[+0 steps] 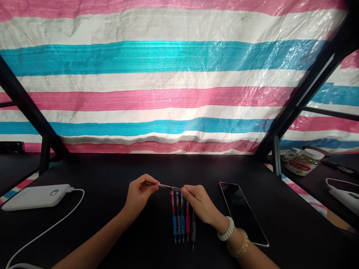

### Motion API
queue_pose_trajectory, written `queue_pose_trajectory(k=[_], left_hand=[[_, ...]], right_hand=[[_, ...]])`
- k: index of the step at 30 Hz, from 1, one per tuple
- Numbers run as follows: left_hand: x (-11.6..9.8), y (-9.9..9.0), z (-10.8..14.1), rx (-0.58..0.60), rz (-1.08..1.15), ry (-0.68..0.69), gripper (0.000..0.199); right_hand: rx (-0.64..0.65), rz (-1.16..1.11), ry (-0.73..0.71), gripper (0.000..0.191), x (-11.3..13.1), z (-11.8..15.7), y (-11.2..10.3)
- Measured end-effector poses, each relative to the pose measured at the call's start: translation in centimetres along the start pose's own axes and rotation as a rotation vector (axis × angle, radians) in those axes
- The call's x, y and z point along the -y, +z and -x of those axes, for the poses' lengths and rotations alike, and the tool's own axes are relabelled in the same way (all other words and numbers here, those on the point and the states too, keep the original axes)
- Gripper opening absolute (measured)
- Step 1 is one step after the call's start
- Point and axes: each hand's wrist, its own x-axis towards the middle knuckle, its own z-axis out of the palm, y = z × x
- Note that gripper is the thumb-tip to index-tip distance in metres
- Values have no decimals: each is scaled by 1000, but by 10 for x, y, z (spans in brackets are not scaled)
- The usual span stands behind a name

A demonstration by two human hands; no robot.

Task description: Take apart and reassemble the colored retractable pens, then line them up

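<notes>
A slim pen (165, 186) with a dark grip is held level between my two hands, above the black table. My left hand (141, 192) pinches its left end between thumb and fingertips. At the other end, my right hand (198, 200) has its thumb and fingers closed on the dark grip part. Just below lies a row of several pens (182, 220) side by side, with blue, grey and pink grips. The upper ends of some are partly hidden behind my right hand. A white coil band and a pale beaded one circle my right wrist.
A smartphone (244, 213) lies to the right of my right hand. On the left sits a white power bank (36, 197) with a white cable (71, 211). Black frame posts (276, 157) flank the table (112, 168), and a striped plastic sheet (168, 101) hangs behind. A jar (303, 162) stands far right.
</notes>
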Motion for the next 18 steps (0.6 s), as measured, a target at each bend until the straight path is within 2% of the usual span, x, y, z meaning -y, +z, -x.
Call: queue_pose_trajectory(k=[9, 14, 18], left_hand=[[-3, 1, 2, 16, -15, 145, 7], [-9, 1, 1, 38, 22, 199, 8], [-9, 2, 1, 48, 67, 195, 8]], right_hand=[[89, -368, 89, 57, -3, -1, 4], [107, -410, 85, 61, 1, -1, 5], [206, -471, 121, 61, 5, -1, 2]])
